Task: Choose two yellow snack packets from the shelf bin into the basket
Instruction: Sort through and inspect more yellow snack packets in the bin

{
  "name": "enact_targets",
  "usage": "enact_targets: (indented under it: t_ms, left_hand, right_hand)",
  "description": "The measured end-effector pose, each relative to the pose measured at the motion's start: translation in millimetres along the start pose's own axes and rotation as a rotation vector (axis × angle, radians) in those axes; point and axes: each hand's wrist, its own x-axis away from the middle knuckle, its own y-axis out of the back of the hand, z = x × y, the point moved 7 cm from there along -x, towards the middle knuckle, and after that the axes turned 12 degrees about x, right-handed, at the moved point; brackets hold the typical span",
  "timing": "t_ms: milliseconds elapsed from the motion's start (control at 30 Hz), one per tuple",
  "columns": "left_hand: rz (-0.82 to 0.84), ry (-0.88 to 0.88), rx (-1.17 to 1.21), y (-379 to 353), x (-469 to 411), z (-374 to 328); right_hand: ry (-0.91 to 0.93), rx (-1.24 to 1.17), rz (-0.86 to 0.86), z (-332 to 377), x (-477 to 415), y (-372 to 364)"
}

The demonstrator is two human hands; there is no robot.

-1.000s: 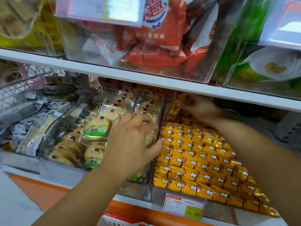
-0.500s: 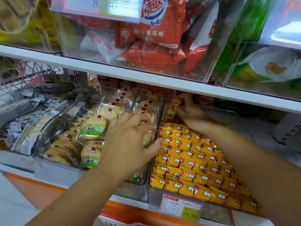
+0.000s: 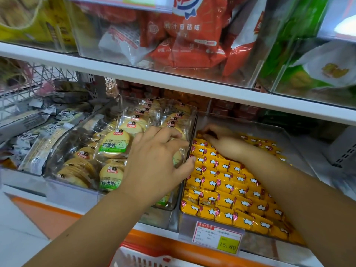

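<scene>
Several yellow snack packets (image 3: pixel 231 185) with white cloud marks fill a clear shelf bin (image 3: pixel 300 151) right of centre. My right hand (image 3: pixel 221 145) reaches into the bin's far left corner. Its fingers curl down onto the packets there, and the fingertips are partly hidden, so a grip cannot be confirmed. My left hand (image 3: pixel 158 164) rests on the clear wall between this bin and the cracker bin, fingers spread over the crackers, thumb on the yellow side, holding no packet. The basket (image 3: pixel 142 257), white with red trim, shows only its rim at the bottom edge.
Round crackers (image 3: pixel 113 143) in clear wrappers fill the neighbouring bin on the left. Grey-wrapped packs (image 3: pixel 34 135) lie further left. A white shelf board (image 3: pixel 173 81) runs just above, carrying red snack bags (image 3: pixel 185 39) and green ones (image 3: pixel 308 54). A price tag (image 3: pixel 217 237) hangs on the yellow bin's front.
My right hand has slid from the back of the yellow bin towards its far left corner and lowered onto the packets. My left hand has stayed on the bin wall.
</scene>
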Motion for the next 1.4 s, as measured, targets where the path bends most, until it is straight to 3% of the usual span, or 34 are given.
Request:
enact_targets:
  t_ms: [67, 167, 300, 433, 533, 700, 833, 1033, 1133, 1267, 1400]
  left_hand:
    - [0.011, 0.005, -0.001, 0, 0, 0]
    - [0.025, 0.017, -0.005, 0, 0, 0]
    - [0.011, 0.005, -0.003, 1, -1, -1]
    - [0.020, 0.008, -0.018, 0, -2, -1]
    - [0.026, 0.017, -0.038, 0, -3, -1]
    - [0.021, 0.006, -0.063, 2, -4, -5]
    - [0.028, 0.021, -0.034, 5, -3, -14]
    - [0.165, 0.064, 0.257, -10, 6, -35]
    - [0.221, 0.095, 0.536, -15, 18, -47]
    - [0.214, 0.246, 0.844, -20, 29, -56]
    - [0.251, 0.294, 0.924, -29, 33, -63]
  right_hand:
    - [0.065, 0.097, 0.032, 2, -5, -3]
    - [0.074, 0.038, 0.039, -1, -12, 1]
    - [-0.149, -0.147, -0.201, -31, -21, 28]
    - [-0.179, 0.203, -0.050, -24, -37, 15]
    - [-0.239, 0.281, -0.079, -19, -36, 12]
    - [-0.255, -0.146, -0.335, -9, 4, 49]
    - [-0.234, -0.372, -0.368, 8, 76, 77]
    - [-0.125, -0.892, -0.394, 21, 171, 100]
    - [-0.158, -1.076, -0.336, 17, 194, 100]
    - [-0.264, -1.240, -0.224, 13, 216, 85]
    - [-0.333, -1.232, -0.311, 7, 230, 71]
